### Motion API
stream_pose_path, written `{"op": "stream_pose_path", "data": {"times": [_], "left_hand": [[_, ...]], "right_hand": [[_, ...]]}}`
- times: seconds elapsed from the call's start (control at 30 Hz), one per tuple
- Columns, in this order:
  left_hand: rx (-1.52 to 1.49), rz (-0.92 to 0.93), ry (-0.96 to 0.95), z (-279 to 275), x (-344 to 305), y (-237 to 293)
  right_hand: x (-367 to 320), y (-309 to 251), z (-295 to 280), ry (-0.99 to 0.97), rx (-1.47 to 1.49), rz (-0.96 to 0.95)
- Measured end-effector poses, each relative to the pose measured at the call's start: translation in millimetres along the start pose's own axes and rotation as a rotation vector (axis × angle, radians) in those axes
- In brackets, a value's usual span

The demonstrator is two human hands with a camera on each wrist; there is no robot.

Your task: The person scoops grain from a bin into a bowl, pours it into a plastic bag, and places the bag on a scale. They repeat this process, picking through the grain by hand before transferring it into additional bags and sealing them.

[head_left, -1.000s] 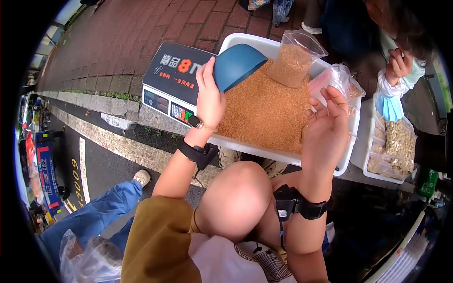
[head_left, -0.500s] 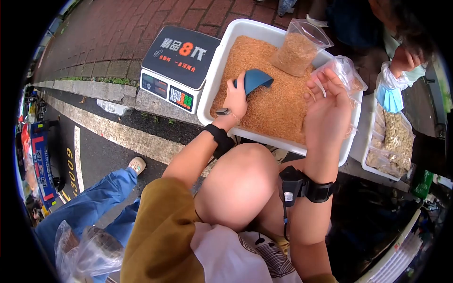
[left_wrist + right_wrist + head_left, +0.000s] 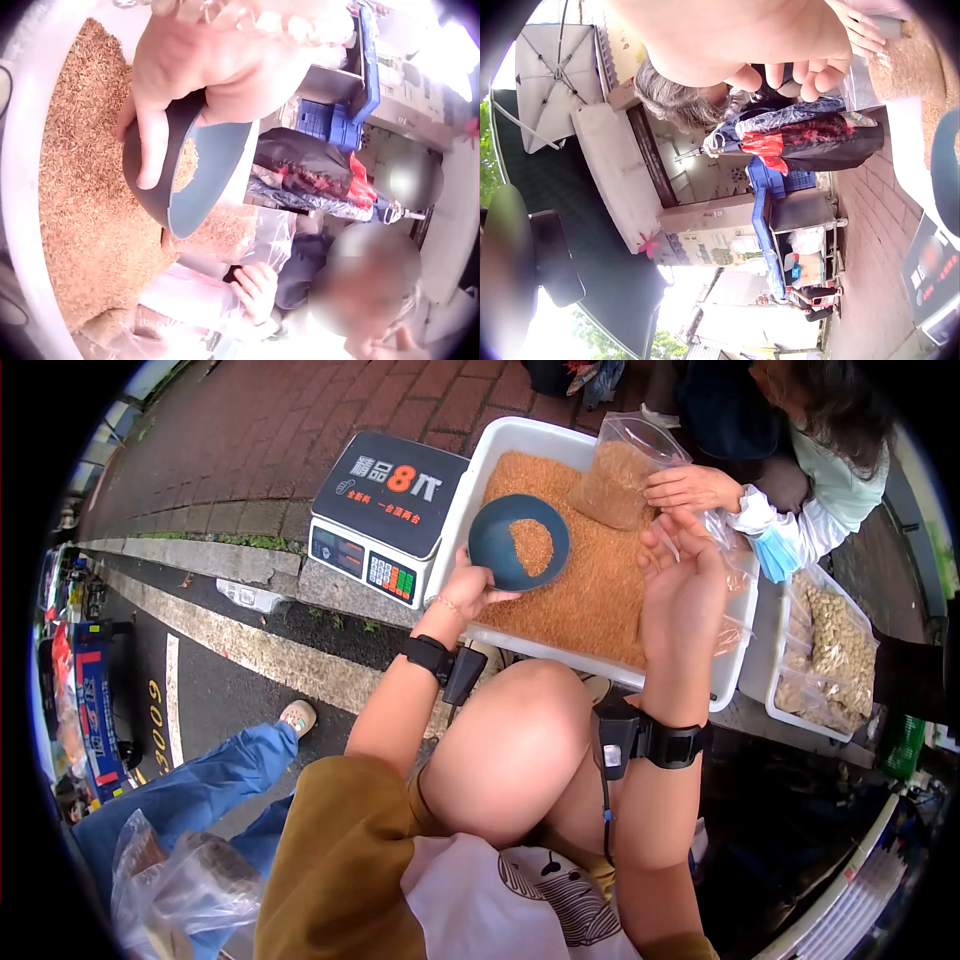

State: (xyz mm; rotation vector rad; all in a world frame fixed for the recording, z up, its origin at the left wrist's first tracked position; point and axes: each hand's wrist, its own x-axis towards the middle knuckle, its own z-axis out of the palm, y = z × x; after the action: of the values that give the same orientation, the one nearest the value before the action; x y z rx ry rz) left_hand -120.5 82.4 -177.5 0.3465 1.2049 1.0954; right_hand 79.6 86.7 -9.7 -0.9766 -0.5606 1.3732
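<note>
Since half a second ago, the blue bowl [image 3: 490,550] has come up from the brown flakes [image 3: 590,605] and turned mouth-up, and another person's hand [image 3: 695,488] has reached the clear bag [image 3: 612,485] at upper right. Now the bowl sits mid-frame over the white tray [image 3: 540,435], partly filled, its rim gripped by the left hand [image 3: 465,588]. The right hand [image 3: 688,590], right of centre, is loosely open, apparently empty. Scooping seems the step; the next move likely calls for keeping the bowl level.

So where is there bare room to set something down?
The scale's top, beside the white tub, and brick paving beyond the scale look bare. The tub's right side is crowded: the right hand, another person's hand, a filled bag.
</note>
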Motion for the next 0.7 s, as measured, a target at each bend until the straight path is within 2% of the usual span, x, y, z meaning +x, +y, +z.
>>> {"op": "stream_pose_path", "data": {"times": [0.07, 0.1, 0.13, 0.17, 0.2, 0.27, 0.3, 0.37, 0.4, 0.43, 0.5, 0.53, 0.6, 0.67, 0.7], "left_hand": [[0.004, 0.025, -0.036, 4, -15, 4], [0.062, -0.034, -0.095, 8, -28, 9], [0.125, -0.093, -0.155, 11, -40, 15], [0.129, -0.08, -0.152, 12, -50, 24], [0.08, -0.062, -0.226, 12, -61, 34], [0.022, -0.01, -0.344, 18, -93, 62], [-0.024, -0.005, -0.379, 19, -107, 75], [-0.042, -0.023, -0.487, 27, -138, 103], [-0.038, -0.011, -0.493, 40, -157, 115], [-0.012, -0.019, -0.474, 58, -178, 122], [0.053, -0.017, -0.465, 93, -206, 121], [0.063, 0.059, -0.419, 113, -220, 115], [0.073, 0.144, -0.397, 142, -229, 108], [-0.106, 0.289, -0.326, 161, -224, 106], [-0.24, 0.265, -0.3, 167, -223, 108]], "right_hand": [[0, -1, -4, -0.02, -0.032, 0.001], [0, -4, -4, -0.034, -0.034, 0.003], [-1, -8, -4, -0.052, -0.137, 0.001], [-2, -11, -3, -0.067, -0.234, -0.008], [-4, -13, -3, -0.075, -0.227, -0.013], [-8, -15, -5, -0.151, -0.56, -0.119], [-12, -17, -3, -0.159, -0.556, -0.132], [-21, -21, -1, -0.351, -0.671, -0.159], [-24, -22, -3, -0.434, -0.569, -0.091], [-33, -29, -1, -0.436, -0.567, -0.101], [-54, -48, 4, -0.381, -0.248, -0.09], [-54, -59, -3, -0.322, -0.121, -0.085], [-54, -84, -26, -0.229, -0.005, 0.01], [-61, -102, -33, -0.16, 0.024, 0.02], [-65, -107, -32, -0.115, 0.03, -0.039]]}}
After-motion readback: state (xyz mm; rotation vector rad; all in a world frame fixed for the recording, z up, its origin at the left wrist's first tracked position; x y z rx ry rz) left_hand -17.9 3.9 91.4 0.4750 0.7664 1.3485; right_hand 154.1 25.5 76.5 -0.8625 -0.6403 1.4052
